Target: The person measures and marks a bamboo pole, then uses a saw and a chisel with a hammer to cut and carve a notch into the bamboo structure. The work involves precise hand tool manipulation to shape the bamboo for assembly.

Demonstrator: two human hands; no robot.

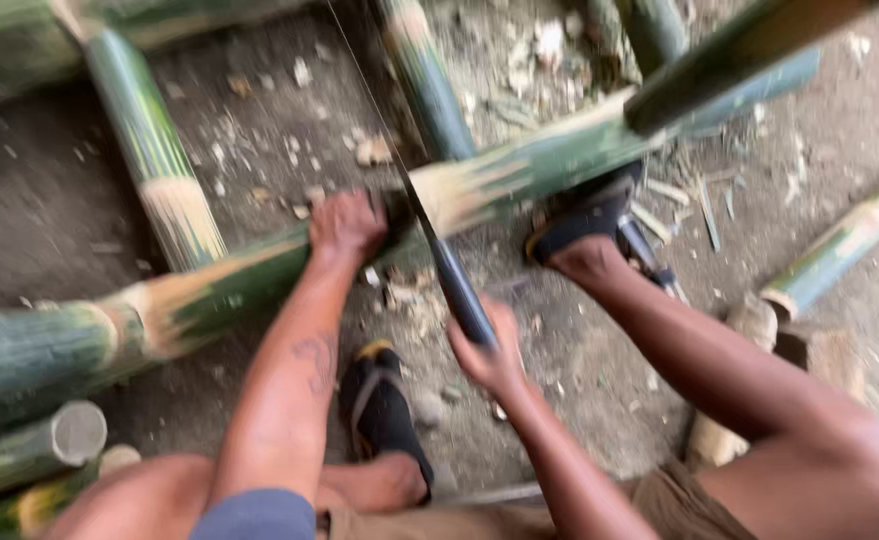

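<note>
Bare dirt floor (49, 190), green bamboo poles (149, 150) lying across it, pale wood chips (371, 150) scattered, small stone (427, 408)

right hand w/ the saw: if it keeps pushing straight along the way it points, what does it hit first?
Probably the long green bamboo pole: the right hand points up the saw toward the pole, beside the left hand. The frame is blurred, so depth is unclear.

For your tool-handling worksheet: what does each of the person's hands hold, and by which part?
The right hand grips a long blade by its dark handle. The left hand presses on the green bamboo pole beside the cut.
</note>
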